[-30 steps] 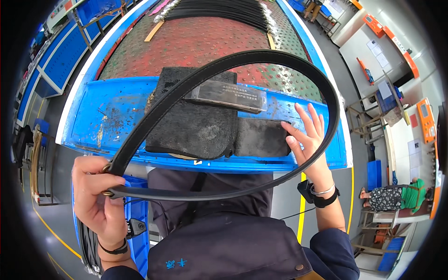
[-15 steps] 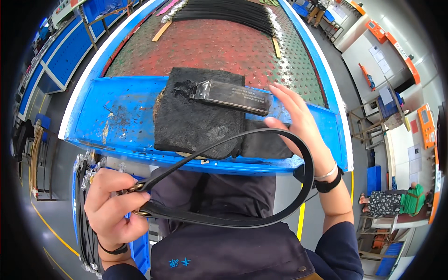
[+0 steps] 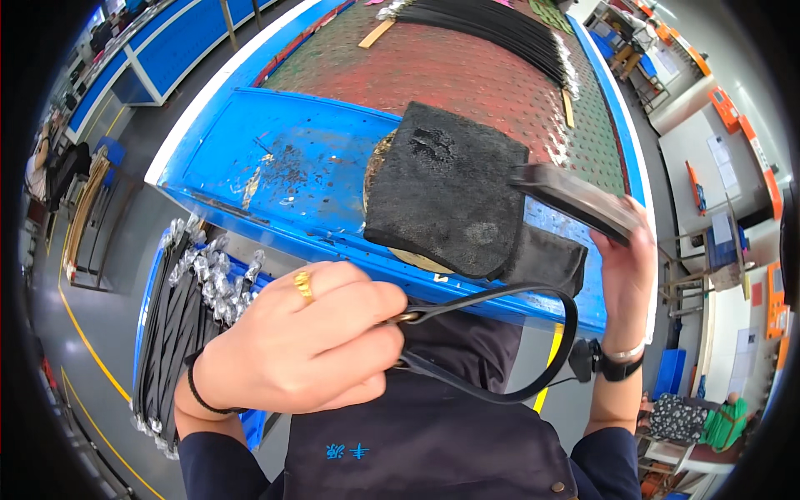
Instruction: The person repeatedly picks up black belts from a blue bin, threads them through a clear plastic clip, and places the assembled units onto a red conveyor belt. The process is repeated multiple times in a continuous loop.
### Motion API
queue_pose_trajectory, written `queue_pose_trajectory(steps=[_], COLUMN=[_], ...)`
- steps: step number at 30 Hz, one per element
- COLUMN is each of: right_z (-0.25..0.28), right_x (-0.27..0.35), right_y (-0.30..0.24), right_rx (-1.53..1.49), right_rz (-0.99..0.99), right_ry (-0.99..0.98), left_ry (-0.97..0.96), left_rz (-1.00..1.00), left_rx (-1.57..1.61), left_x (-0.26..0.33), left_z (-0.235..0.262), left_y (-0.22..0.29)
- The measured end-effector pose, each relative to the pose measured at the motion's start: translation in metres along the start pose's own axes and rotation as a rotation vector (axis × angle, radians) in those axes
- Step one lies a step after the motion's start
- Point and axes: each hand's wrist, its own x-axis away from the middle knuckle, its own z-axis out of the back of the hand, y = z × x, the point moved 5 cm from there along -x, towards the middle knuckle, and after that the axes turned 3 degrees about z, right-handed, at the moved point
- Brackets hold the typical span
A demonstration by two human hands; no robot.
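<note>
My left hand (image 3: 304,342) is closed around one end of a black belt (image 3: 517,350), near a small metal ring at the fingers. The belt curls into a small loop in front of my dark apron. My right hand (image 3: 623,275) grips the near end of a flat dark rectangular block (image 3: 575,198) that lies tilted over the edge of a black felt pad (image 3: 446,187). The pad rests on the blue metal bench (image 3: 275,179), with a second dark cloth piece (image 3: 546,258) beside it at the bench's front edge.
A blue bin at my left holds a bundle of black belts with silver buckles (image 3: 187,308). Beyond the pad lies a red and green perforated surface (image 3: 467,75) with more black belts (image 3: 500,29) at its far end. Shelves and orange equipment stand at right.
The belt's big loop has shrunk to a small one near my left hand, which rose toward the camera. My right hand left the cloth and took hold of the dark block.
</note>
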Motion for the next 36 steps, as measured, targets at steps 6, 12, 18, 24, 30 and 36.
queue_pose_trajectory(steps=[6,12,18,24,30,36], right_z=[-0.004,-0.015,-0.019,-0.018,-0.021,-0.018], right_x=[0.050,0.061,0.063,0.065,0.068,0.072], right_y=[-0.028,-0.034,-0.032,-0.034,-0.038,-0.042], right_rx=[-0.190,-0.012,0.019,0.058,0.122,0.127], right_rz=[0.119,0.110,0.083,0.087,0.112,0.192], right_ry=[0.142,0.014,0.099,0.110,0.127,0.113], left_ry=[-0.087,-0.148,-0.168,-0.168,-0.167,-0.147], left_rz=[-0.100,-0.136,-0.131,-0.131,-0.128,-0.110], left_rx=[0.132,0.218,0.235,0.216,0.222,0.217], left_x=[-0.016,-0.029,-0.033,-0.034,-0.033,-0.032], left_z=[-0.017,-0.026,-0.029,-0.028,-0.029,-0.029], left_y=[0.004,0.013,0.017,0.019,0.016,0.014])
